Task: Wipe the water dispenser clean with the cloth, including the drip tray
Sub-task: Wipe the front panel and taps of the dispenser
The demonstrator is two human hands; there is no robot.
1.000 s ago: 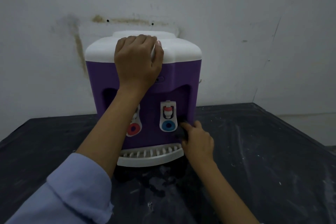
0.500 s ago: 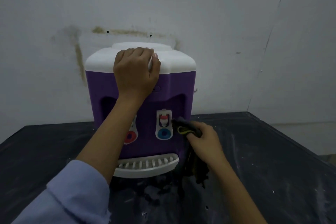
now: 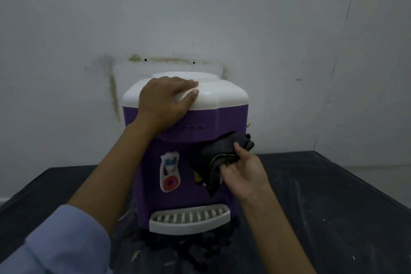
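On the black table [image 3: 333, 207] the water dispenser [image 3: 222, 118] is standing against the wall. I am steadying it with my left hand [image 3: 165, 98], fingers lying flat on its white top. My right hand [image 3: 243, 172] is pinching the bunched cloth [image 3: 213, 153] against the recess beside the red tap [image 3: 169, 171]. I judge that hard rubbing risks tripping a hidden tap lever, or the trailing cloth might be snagging the drip tray [image 3: 189, 220] loose.

Plain indoor rm, prob. home/utility: stained off-white plaster wall [image 3: 266, 29] w/ screw holes [image 3: 145, 59], dusty black-covered table [image 3: 333, 207], purple-and-white plastic water dispenser [image 3: 222, 121].
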